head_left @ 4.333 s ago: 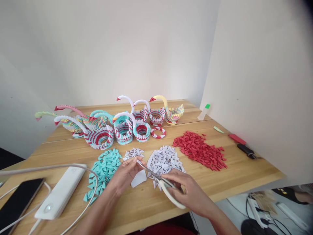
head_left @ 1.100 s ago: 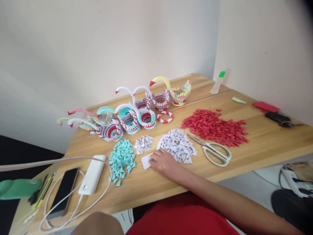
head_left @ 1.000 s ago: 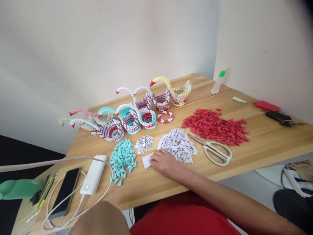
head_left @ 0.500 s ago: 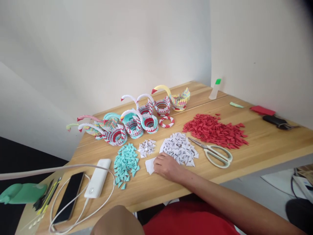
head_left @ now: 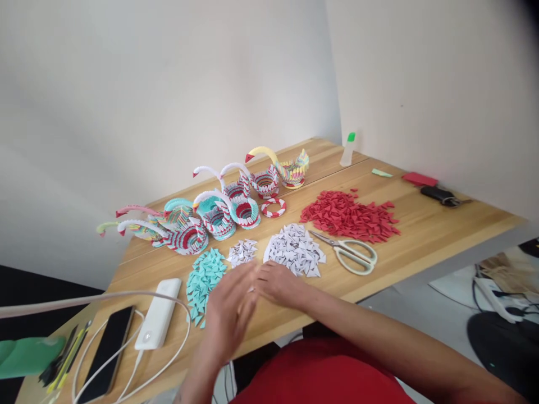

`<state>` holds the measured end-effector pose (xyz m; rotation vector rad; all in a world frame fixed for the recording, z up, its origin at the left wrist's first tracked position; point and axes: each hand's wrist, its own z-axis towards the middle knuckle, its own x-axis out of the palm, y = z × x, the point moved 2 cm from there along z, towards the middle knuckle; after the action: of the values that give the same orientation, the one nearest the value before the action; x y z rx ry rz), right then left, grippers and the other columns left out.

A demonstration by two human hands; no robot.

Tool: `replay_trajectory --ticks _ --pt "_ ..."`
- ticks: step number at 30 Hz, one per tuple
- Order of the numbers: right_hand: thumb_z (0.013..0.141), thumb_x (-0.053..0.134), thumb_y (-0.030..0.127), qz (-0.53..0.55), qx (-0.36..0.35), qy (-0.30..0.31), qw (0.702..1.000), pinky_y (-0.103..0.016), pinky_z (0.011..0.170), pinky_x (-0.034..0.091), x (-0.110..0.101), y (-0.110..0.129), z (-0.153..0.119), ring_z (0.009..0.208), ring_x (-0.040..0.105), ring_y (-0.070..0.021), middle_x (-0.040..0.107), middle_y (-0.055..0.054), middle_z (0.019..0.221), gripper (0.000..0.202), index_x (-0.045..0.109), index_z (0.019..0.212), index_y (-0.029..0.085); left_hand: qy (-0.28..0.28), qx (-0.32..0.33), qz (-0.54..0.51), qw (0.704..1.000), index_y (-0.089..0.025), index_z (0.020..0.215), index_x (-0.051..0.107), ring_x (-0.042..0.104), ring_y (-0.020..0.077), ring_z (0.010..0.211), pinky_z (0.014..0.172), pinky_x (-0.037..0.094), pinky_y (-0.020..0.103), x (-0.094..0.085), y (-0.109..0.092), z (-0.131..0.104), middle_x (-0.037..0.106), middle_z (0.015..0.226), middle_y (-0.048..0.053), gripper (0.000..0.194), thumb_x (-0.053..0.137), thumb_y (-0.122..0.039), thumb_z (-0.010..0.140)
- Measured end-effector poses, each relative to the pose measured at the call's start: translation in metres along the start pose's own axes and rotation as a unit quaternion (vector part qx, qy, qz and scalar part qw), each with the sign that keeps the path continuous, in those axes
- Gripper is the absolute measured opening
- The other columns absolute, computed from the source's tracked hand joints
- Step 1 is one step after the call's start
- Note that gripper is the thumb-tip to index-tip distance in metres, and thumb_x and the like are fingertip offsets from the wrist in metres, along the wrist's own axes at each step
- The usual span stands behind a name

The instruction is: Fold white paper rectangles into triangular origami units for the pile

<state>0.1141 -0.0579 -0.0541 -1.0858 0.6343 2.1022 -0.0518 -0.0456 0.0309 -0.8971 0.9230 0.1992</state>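
My left hand (head_left: 229,306) is blurred, its fingers stretched out and its thumb apart, with the fingertips close to my right hand (head_left: 278,285). My right hand has its fingers bent and closed at the table's front. A small bit of white paper (head_left: 251,289) shows between the hands; the rest is hidden. Just behind my right hand lies a heap of white folded paper triangles (head_left: 297,249), with a smaller white pile (head_left: 242,252) to its left. Turquoise paper triangles (head_left: 204,280) lie left of and partly behind my left hand.
Scissors (head_left: 356,255) lie beside a red triangle heap (head_left: 349,213). Several paper swans (head_left: 219,216) and a red-white ring (head_left: 273,207) stand behind. At left are a power bank (head_left: 159,314), a phone (head_left: 107,353) and a looping cable (head_left: 185,311). A green-capped bottle (head_left: 347,150) stands back right.
My left hand has risen from the bottom edge to meet my right hand. The white paper seen flat by my right fingers is now mostly hidden. The view has shifted right.
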Motion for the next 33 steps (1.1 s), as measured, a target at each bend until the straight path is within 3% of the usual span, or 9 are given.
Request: replay_trajectory --ticks 4,7,12,17,22,25,28,31,33 --pt "0.095 0.046 0.020 -0.006 -0.005 0.002 1.000 -0.030 0.073 0.035 0.000 0.000 -0.001 0.079 0.051 -0.0161 0.060 -0.003 0.077 0.021 0.059 0.078 0.017 -0.109 0.010 0.139 0.984 -0.021 0.097 0.070 0.061 0.0275 0.095 0.087 0.044 0.040 -0.001 0.048 0.014 0.070 0.098 0.009 0.023 0.050 -0.030 0.090" --pt "0.095 0.046 0.020 0.004 -0.006 0.010 1.000 -0.029 0.073 0.035 -0.001 0.000 0.000 0.081 0.051 -0.0161 0.060 -0.003 0.079 0.019 0.059 0.080 0.017 -0.069 -0.001 0.245 0.967 -0.020 0.089 0.071 0.060 0.0277 0.090 0.083 0.041 0.039 0.006 0.078 0.018 0.070 0.095 0.009 0.019 0.055 -0.031 0.087" --pt "0.095 0.045 0.019 0.020 -0.001 0.014 1.000 -0.029 0.073 0.035 -0.003 -0.001 0.001 0.082 0.051 -0.0161 0.060 -0.003 0.080 0.019 0.059 0.082 0.017 -0.004 -0.018 0.351 0.936 -0.020 0.087 0.070 0.057 0.0268 0.086 0.080 0.035 0.040 0.024 0.073 0.026 0.068 0.093 0.008 0.019 0.057 -0.034 0.086" --pt "0.096 0.044 0.018 0.027 0.003 0.013 1.000 -0.029 0.073 0.036 -0.001 -0.002 0.000 0.084 0.051 -0.0163 0.060 -0.005 0.080 0.020 0.060 0.083 0.016 0.011 -0.039 0.349 0.936 -0.019 0.081 0.069 0.057 0.0259 0.084 0.080 0.032 0.040 0.032 0.067 0.034 0.069 0.087 0.006 0.022 0.051 -0.026 0.090" --pt "0.096 0.044 0.018 0.032 0.005 0.015 0.999 -0.028 0.072 0.036 -0.001 -0.003 -0.001 0.083 0.050 -0.0163 0.060 -0.005 0.081 0.021 0.060 0.083 0.017 -0.017 -0.014 0.287 0.958 -0.019 0.085 0.070 0.059 0.0245 0.086 0.085 0.032 0.041 0.025 0.080 0.031 0.071 0.091 0.006 0.027 0.044 -0.020 0.092" --pt "0.096 0.043 0.018 0.036 0.002 0.015 0.999 -0.028 0.072 0.036 -0.002 -0.004 -0.001 0.083 0.050 -0.0162 0.060 -0.005 0.081 0.022 0.060 0.082 0.016 -0.087 -0.018 0.217 0.972 -0.019 0.088 0.070 0.060 0.0251 0.090 0.088 0.034 0.041 0.015 0.084 0.028 0.071 0.094 0.007 0.025 0.047 -0.025 0.091" --pt "0.096 0.043 0.018 0.036 0.001 0.018 0.999 -0.029 0.071 0.036 -0.002 -0.004 0.000 0.082 0.050 -0.0163 0.060 -0.005 0.080 0.022 0.059 0.080 0.016 -0.150 -0.069 0.066 0.984 -0.018 0.091 0.070 0.061 0.0248 0.096 0.089 0.039 0.038 0.006 0.077 0.024 0.070 0.096 0.007 0.024 0.051 -0.032 0.089" --pt "0.096 0.044 0.018 0.029 -0.001 0.021 0.999 -0.030 0.070 0.035 -0.001 -0.004 0.000 0.082 0.050 -0.0169 0.059 -0.004 0.079 0.021 0.059 0.080 0.016 -0.151 -0.179 -0.129 0.964 -0.019 0.099 0.067 0.064 0.0219 0.087 0.082 0.046 0.033 0.006 0.063 0.021 0.071 0.085 0.005 0.026 0.051 -0.037 0.089" --pt "0.095 0.045 0.017 0.024 0.000 0.022 0.999 -0.030 0.069 0.035 0.000 -0.004 0.000 0.081 0.050 -0.0174 0.059 -0.004 0.078 0.021 0.059 0.080 0.016 -0.150 -0.207 -0.241 0.936 -0.018 0.099 0.065 0.066 0.0201 0.080 0.082 0.047 0.033 0.009 0.052 0.020 0.072 0.084 0.005 0.025 0.055 -0.037 0.087"
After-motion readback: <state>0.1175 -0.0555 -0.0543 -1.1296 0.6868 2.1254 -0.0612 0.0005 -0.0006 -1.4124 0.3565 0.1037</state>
